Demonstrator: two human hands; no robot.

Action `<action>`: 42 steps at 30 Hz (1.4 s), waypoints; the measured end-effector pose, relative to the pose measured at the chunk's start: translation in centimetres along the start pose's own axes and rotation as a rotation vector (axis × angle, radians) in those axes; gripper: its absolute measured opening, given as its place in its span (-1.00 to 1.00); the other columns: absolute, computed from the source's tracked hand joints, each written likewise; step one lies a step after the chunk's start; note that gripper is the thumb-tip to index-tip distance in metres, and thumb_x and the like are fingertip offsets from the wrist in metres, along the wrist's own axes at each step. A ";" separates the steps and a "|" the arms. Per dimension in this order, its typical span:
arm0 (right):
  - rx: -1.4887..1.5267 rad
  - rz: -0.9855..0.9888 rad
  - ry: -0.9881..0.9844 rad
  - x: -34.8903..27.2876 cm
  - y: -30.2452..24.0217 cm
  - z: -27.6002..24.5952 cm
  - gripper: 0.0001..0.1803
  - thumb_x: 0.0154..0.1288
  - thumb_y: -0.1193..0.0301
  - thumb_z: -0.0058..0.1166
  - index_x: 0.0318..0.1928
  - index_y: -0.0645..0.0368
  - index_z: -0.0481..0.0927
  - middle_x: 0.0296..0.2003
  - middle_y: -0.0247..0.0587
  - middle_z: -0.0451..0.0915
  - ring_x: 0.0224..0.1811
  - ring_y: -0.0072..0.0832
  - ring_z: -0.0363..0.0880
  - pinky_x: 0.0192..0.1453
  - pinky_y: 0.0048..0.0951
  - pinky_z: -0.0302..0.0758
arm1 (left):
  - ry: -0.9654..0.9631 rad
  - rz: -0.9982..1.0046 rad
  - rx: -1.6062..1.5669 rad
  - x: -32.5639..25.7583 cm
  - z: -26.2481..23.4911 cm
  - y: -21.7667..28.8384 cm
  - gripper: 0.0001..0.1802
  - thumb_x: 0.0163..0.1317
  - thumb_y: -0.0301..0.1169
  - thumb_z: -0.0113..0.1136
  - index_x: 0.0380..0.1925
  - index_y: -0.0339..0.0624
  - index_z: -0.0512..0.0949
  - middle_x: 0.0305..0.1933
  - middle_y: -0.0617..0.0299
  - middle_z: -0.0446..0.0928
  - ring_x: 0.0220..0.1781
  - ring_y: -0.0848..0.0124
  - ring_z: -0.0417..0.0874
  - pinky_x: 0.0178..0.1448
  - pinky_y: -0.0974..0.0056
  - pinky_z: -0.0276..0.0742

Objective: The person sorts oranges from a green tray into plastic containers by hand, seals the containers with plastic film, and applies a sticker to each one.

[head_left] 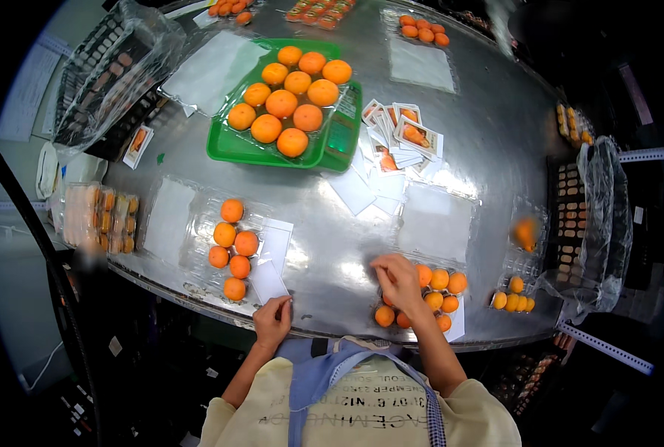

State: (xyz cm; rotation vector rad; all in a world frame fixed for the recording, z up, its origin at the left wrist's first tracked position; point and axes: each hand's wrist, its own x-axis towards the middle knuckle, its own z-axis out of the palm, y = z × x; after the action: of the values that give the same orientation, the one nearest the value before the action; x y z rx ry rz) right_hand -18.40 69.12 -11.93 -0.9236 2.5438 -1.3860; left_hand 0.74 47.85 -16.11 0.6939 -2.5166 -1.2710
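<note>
My left hand [272, 320] is closed at the near table edge, its fingertips pinched at the lower corner of a white card [270, 281]. Left of that card, a clear plastic tray [205, 216] holds several oranges [246, 243] in its cups. My right hand [397, 281] is closed above the left part of another clear tray of oranges [449, 303]. Its fingers curl toward the left, and what they hold, if anything, is hidden. Beyond this tray lies its open lid with a white pad [436, 222].
A green scale [341, 141] bears a full tray of oranges [281, 103]. Printed cards [419, 136] lie in a loose pile right of it. Packed boxes [97, 216] stand at the left edge. At the right are small orange fruits [512, 302] and a plastic-lined crate [596, 223].
</note>
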 end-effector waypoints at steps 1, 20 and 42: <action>-0.061 -0.054 0.007 -1.3 0.1 -0.3 -0.84 -0.07 0.63 0.08 -0.39 0.17 0.55 -0.40 -0.28 0.54 -0.37 -0.35 0.49 -0.24 -0.43 0.40 | 0.002 0.001 0.008 0.0 0.0 0.1 -0.91 0.04 -0.56 0.15 -0.41 -0.23 0.56 -0.60 0.19 0.50 -0.67 0.44 0.50 -0.56 0.42 0.39; -0.231 -0.224 -0.280 -6.8 -0.1 1.9 -0.88 -0.08 0.51 0.05 -0.43 0.17 0.54 -0.56 -0.26 0.49 -0.41 -0.36 0.46 -0.06 -0.37 0.33 | 0.046 0.021 -0.072 1.8 0.2 2.6 -0.89 0.08 -0.57 0.12 -0.35 -0.27 0.56 -0.57 0.24 0.51 -0.61 0.56 0.47 -0.51 0.49 0.36; -0.081 -0.182 -0.447 -4.3 -1.1 3.5 -0.88 0.06 0.45 0.06 -0.33 0.10 0.56 -0.50 -0.28 0.53 -0.42 -0.37 0.51 -0.27 -0.39 0.38 | 0.216 0.246 0.199 34.9 -7.2 8.6 -0.74 0.11 -0.28 0.10 -0.24 -0.17 0.55 -0.33 0.22 0.54 -0.37 0.39 0.52 -0.26 0.32 0.45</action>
State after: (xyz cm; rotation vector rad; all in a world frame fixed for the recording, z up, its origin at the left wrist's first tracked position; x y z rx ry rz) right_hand -13.10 68.49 -13.93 -1.3343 2.2332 -0.9763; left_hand -28.93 29.41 -4.98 0.5098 -2.4762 -0.8254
